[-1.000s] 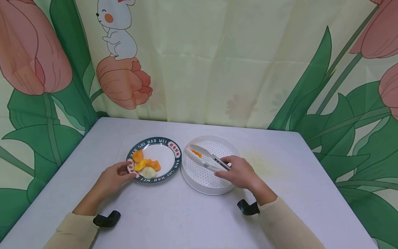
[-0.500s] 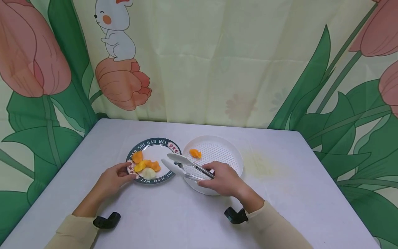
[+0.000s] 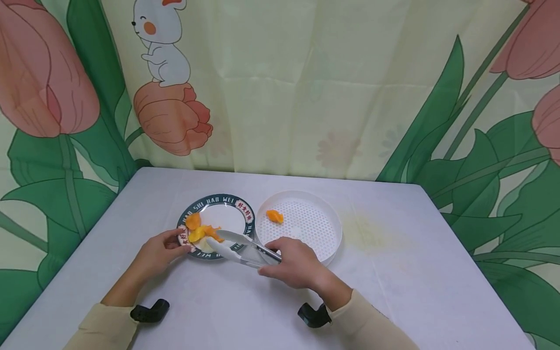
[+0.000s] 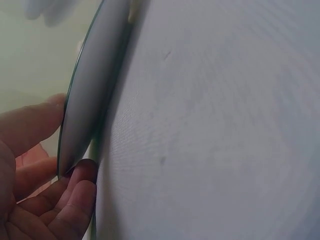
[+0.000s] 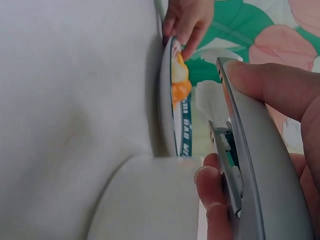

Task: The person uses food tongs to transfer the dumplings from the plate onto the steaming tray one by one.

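My left hand [image 3: 155,253] grips the near-left rim of a round plate [image 3: 227,214] with a dark green lettered border. In the left wrist view the thumb is on top of the plate [image 4: 95,80] and fingers are beneath its edge. Several orange and yellow food pieces [image 3: 198,233] and a pale piece [image 3: 203,245] lie on the plate's left side. My right hand [image 3: 295,262] holds a pair of tongs [image 3: 232,236], white-tipped with metal arms. Their tips are parted and overlap the pale and orange pieces in the head view; nothing shows clamped between them.
Right beside the plate stands a white round tray [image 3: 310,218] with a perforated bottom, one orange piece [image 3: 274,216] on it. A white cloth [image 3: 393,291] covers the table, with a yellowish stain [image 3: 360,231] to the right. A printed curtain [image 3: 280,97] hangs behind.
The orange piece that was between the tongs now lies on the white tray. My right hand has carried the tongs left and nearer, over to the plate. The left hand stays put.
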The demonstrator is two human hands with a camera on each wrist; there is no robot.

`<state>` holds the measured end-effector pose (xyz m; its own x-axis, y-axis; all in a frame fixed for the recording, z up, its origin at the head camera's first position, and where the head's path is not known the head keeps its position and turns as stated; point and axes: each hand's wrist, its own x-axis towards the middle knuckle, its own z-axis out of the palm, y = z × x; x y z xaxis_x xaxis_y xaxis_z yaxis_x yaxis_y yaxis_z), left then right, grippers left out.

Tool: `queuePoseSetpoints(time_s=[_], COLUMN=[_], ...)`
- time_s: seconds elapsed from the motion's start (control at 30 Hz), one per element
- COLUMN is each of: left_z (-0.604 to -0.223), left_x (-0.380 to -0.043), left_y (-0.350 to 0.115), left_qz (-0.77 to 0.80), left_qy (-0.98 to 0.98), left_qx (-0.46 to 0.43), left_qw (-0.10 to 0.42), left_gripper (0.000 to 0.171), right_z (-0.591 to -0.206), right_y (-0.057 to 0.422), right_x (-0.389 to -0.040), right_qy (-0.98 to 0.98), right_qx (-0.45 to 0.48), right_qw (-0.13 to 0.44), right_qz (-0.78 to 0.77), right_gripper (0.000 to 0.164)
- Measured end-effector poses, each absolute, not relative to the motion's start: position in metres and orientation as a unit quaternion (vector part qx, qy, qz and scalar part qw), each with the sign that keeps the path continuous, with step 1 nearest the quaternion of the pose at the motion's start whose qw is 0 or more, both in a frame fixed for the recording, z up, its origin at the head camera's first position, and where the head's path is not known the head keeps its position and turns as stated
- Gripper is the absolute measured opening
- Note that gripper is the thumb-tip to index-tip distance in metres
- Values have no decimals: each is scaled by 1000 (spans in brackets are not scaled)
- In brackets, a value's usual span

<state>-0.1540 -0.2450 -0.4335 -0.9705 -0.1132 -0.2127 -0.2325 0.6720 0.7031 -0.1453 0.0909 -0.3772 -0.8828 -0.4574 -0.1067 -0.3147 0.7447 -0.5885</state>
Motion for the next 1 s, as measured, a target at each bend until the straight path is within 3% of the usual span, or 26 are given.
queuePoseSetpoints(time_s=[0.63,1.0], left_z=[-434,-436], left_x=[-153,-154], left_y=[-246,-247], left_qz=[397,398], left_qy=[911,910], left_qx=[-92,-92], left_qw=[70,71], left_gripper=[78,79], right_z=[-374,-375], right_y=[65,56], right_x=[-138,-139], right_qy=[939,948], right_qx=[-213,-203], right_qw=[111,109], right_qz=[-245,-219], right_gripper=[36,40])
